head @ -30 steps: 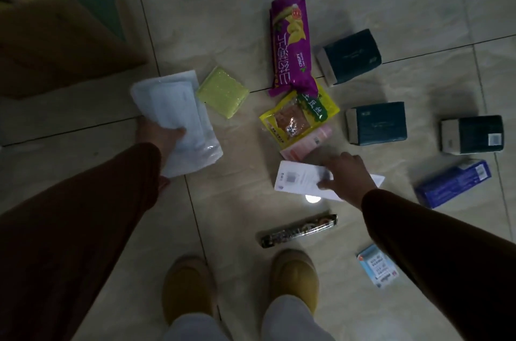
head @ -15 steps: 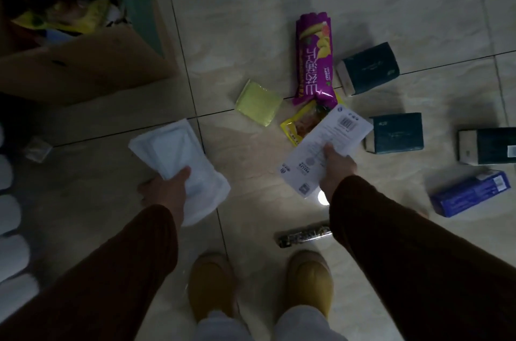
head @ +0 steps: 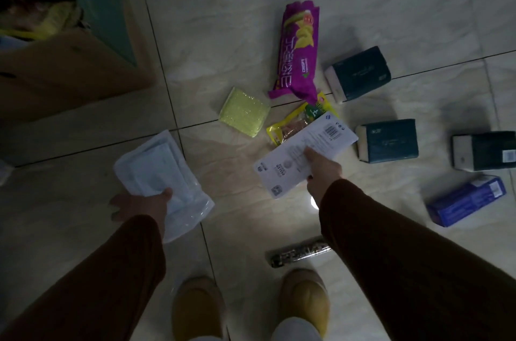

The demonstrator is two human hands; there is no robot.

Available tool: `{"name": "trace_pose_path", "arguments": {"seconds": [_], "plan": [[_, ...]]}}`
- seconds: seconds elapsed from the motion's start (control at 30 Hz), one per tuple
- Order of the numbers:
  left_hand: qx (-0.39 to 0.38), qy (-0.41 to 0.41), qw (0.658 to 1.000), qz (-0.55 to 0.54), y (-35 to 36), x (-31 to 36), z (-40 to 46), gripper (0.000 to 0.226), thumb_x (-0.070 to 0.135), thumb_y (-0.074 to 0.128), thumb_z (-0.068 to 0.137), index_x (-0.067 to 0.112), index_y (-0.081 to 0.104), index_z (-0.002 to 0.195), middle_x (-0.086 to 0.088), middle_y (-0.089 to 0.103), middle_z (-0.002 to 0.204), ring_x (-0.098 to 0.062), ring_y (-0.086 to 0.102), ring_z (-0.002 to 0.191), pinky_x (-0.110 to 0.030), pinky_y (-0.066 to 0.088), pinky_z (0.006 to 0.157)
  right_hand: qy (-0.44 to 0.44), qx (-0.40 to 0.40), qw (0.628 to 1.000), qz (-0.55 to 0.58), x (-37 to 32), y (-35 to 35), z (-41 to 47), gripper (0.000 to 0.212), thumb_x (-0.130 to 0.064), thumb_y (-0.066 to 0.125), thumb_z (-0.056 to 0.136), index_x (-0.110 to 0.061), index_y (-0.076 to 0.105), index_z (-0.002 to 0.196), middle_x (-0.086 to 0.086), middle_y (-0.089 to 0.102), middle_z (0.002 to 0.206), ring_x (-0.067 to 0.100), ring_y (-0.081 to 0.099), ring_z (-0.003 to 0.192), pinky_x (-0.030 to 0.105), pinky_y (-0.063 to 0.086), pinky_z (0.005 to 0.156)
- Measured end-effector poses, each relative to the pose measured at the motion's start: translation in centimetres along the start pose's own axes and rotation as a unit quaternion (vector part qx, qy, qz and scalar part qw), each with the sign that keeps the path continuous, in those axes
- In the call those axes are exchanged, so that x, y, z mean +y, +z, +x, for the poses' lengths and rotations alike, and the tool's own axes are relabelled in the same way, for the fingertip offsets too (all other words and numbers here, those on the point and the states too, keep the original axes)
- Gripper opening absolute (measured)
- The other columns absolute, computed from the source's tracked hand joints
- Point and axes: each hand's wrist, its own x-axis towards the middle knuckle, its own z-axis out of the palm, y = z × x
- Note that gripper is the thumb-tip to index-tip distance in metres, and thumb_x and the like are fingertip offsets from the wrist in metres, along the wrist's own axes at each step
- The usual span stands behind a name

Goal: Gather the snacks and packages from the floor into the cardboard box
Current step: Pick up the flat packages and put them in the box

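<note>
My left hand point(head: 142, 205) grips a white plastic pouch point(head: 159, 176) above the tiles at the left. My right hand point(head: 321, 170) holds a flat white card pack point(head: 296, 150) with a barcode, lifted over a yellow snack bag point(head: 287, 125). The cardboard box point(head: 64, 72) stands at the upper left with items inside. On the floor lie a purple crisps bag point(head: 298, 53), a green-yellow square packet point(head: 244, 113), three dark teal tissue packs point(head: 358, 72) point(head: 388, 141) point(head: 484, 150), a blue box point(head: 466, 199) and a dark wrapped bar point(head: 296, 254).
My two yellow shoes point(head: 251, 304) stand at the bottom centre, just behind the wrapped bar. A teal panel point(head: 97, 0) rises beside the box. Pale tiles with dark grout lines cover the floor.
My right hand picked the white card pack off the floor and raised it. My left hand drew the white pouch back and down. The view shifted, bringing the box into sight.
</note>
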Motion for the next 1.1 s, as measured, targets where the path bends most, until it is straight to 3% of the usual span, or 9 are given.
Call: {"name": "trace_pose_path", "arguments": {"seconds": [0.2,0.33,0.5,0.57,0.63,0.77,0.87,1.0,1.1], "plan": [[-0.008,0.042,0.996,-0.084,0.9,-0.1,-0.7,0.093,0.033,0.087,0.075,-0.006,0.036,0.143,-0.025,0.048,0.143,-0.043,0.051,0.128,-0.049,0.046,0.104,-0.036,-0.04,0.997,0.053,0.4,-2.1,-1.0,0.037,-0.014,0.071,0.093,-0.008,0.06,0.128,0.014,0.073,0.121,0.031,0.071,0.11,0.049,0.056,0.098],[-0.092,0.084,0.982,-0.14,-0.3,-0.7,-1.3,0.063,0.031,0.085,0.077,0.002,0.06,0.127,-0.017,0.066,0.122,-0.04,0.064,0.108,-0.045,0.052,0.084,-0.041,-0.081,0.993,0.073,1.2,-2.9,-2.1,0.035,-0.015,0.071,0.093,-0.009,0.06,0.126,0.017,0.071,0.123,0.032,0.07,0.11,0.05,0.055,0.1],[-0.196,0.166,0.933,-0.254,-2.4,4.4,-6.1,0.041,0.015,0.075,0.085,0.006,0.064,0.123,-0.007,0.072,0.11,-0.026,0.067,0.09,-0.036,0.053,0.073,-0.041,-0.133,0.985,0.105,-0.6,-1.7,-3.3,0.036,-0.011,0.065,0.097,-0.007,0.056,0.131,0.016,0.068,0.123,0.026,0.07,0.101,0.04,0.06,0.084],[-0.25,0.22,0.912,-0.24,-2.4,7.7,-8.0,0.033,0.019,0.077,0.082,0.006,0.066,0.111,-0.004,0.074,0.09,-0.018,0.069,0.074,-0.032,0.058,0.065,-0.034,-0.131,0.985,0.107,-1.7,-0.9,-3.3,0.038,-0.012,0.064,0.098,-0.008,0.055,0.135,0.013,0.07,0.125,0.023,0.072,0.1,0.034,0.06,0.074],[-0.303,0.259,0.896,-0.195,-1.5,10.9,-9.6,0.034,0.026,0.079,0.08,0.012,0.068,0.108,-0.004,0.072,0.087,-0.023,0.068,0.079,-0.038,0.058,0.073,-0.03,-0.119,0.988,0.096,-2.5,0.4,-2.9,0.037,-0.013,0.064,0.098,-0.009,0.057,0.134,0.011,0.071,0.124,0.019,0.072,0.093,0.028,0.058,0.062],[-0.248,0.298,0.91,-0.147,2.5,16.0,-10.7,0.033,0.028,0.085,0.067,0.017,0.071,0.096,-0.006,0.065,0.087,-0.022,0.062,0.073,-0.028,0.051,0.064,-0.013,-0.055,0.992,0.111,-2.5,3.5,-1.4,0.045,-0.018,0.076,0.088,-0.011,0.059,0.13,0.014,0.072,0.121,0.025,0.073,0.092,0.026,0.057,0.05],[-0.158,0.298,0.936,-0.103,5.9,17.1,-9.1,0.035,0.032,0.085,0.056,0.025,0.058,0.078,-0.011,0.058,0.117,-0.031,0.065,0.097,-0.041,0.059,0.081,-0.014,-0.018,0.991,0.133,-2.0,4.9,0.2,0.032,-0.018,0.08,0.083,-0.018,0.065,0.111,0.011,0.073,0.111,0.029,0.076,0.09,0.045,0.065,0.073],[-0.152,0.321,0.921,-0.16,7.9,16.6,-10.0,0.034,0.013,0.08,0.067,0.015,0.061,0.096,-0.007,0.064,0.107,-0.026,0.066,0.095,-0.038,0.057,0.084,-0.025,-0.006,0.987,0.158,-1.9,5.0,1.3,0.017,-0.008,0.072,0.092,-0.018,0.06,0.096,0.007,0.074,0.094,0.025,0.074,0.079,0.041,0.064,0.071],[-0.185,0.304,0.918,-0.173,7.6,16.0,-10.3,0.042,0.008,0.076,0.077,0.015,0.062,0.115,-0.001,0.067,0.107,-0.022,0.065,0.099,-0.038,0.055,0.09,-0.014,-0.029,0.99,0.139,-2.2,3.8,0.6,0.019,-0.009,0.07,0.094,-0.016,0.059,0.107,0.01,0.074,0.106,0.026,0.074,0.09,0.048,0.063,0.083]]}}
